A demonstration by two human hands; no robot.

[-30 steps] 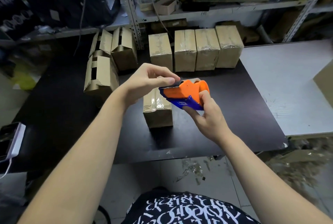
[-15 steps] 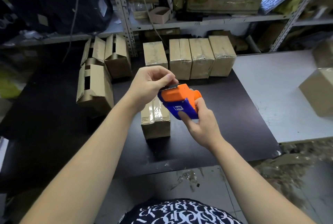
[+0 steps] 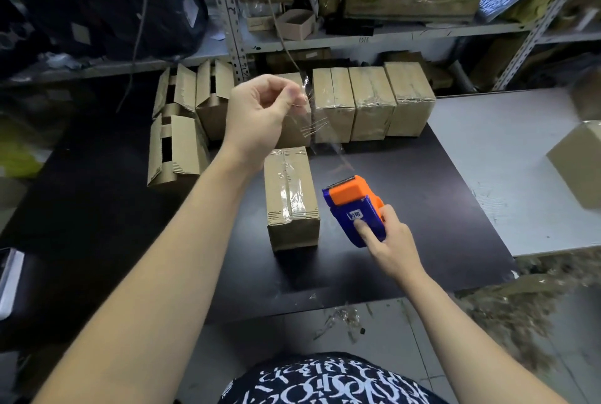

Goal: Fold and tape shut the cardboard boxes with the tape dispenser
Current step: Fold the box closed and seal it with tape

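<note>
Both hands work the tape: the left hand [image 3: 260, 111] pinches the free end of a clear, glossy tape strip [image 3: 320, 138], while the right hand [image 3: 392, 242] grips the orange-and-blue plastic tape dispenser [image 3: 353, 205] lower down, so the film runs taut between them. Just beside the dispenser, a small brown corrugated cardboard box [image 3: 289, 198] stands on the matte black desk [image 3: 422, 195], its top shiny with wrinkled tape. Four taped boxes [image 3: 370, 101] line the back; open-flapped boxes [image 3: 182, 137] sit left.

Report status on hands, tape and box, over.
Status: left hand pinches tape strip stretched from tape dispenser; right hand grips that dispenser beside box. Box top already taped. Nothing seen blocking it.
</note>
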